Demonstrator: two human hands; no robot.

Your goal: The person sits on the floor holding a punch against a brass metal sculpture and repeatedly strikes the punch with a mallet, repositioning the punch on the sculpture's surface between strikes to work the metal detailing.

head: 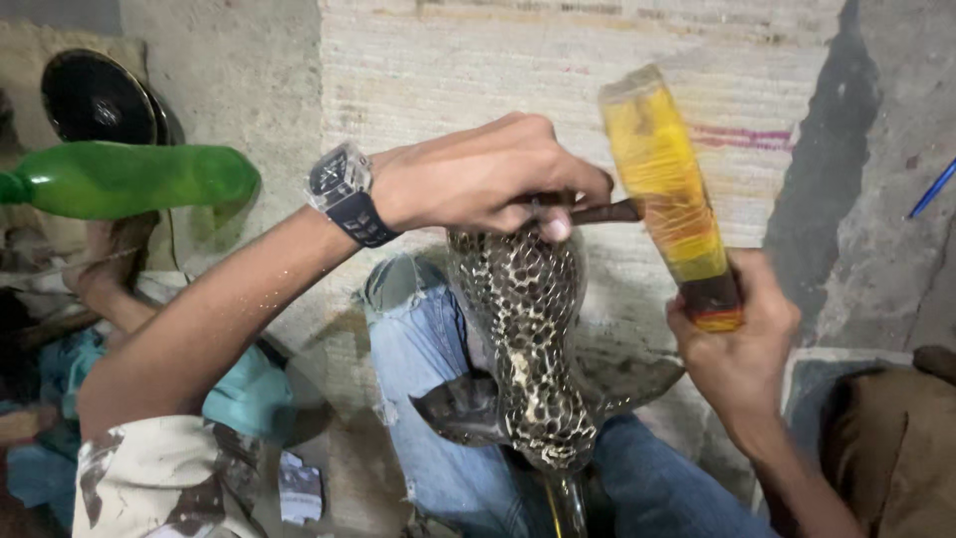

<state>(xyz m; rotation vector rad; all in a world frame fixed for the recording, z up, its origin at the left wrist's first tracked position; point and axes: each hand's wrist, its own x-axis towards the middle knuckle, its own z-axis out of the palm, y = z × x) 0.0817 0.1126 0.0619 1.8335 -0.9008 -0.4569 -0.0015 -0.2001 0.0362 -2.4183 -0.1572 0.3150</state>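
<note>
A curved metal piece with a dark hammered dot pattern [523, 339] stands between my knees, on a metal stake. My left hand [478, 179], with a dark wristwatch [344, 194] on the wrist, is shut on a thin dark punch [602, 211] held sideways against the top of the piece. My right hand [737, 344] grips the lower end of a wooden mallet [667, 189] wrapped in yellow tape, raised upright just right of the punch. A smooth metal flange [453, 408] flares out at the base of the piece.
A green plastic bottle [129, 179] lies at the left, with a round black object [95, 100] behind it. Another person's hand [105, 264] rests below the bottle. A woven mat [478, 70] covers the floor ahead. A blue pen [933, 187] lies at the right.
</note>
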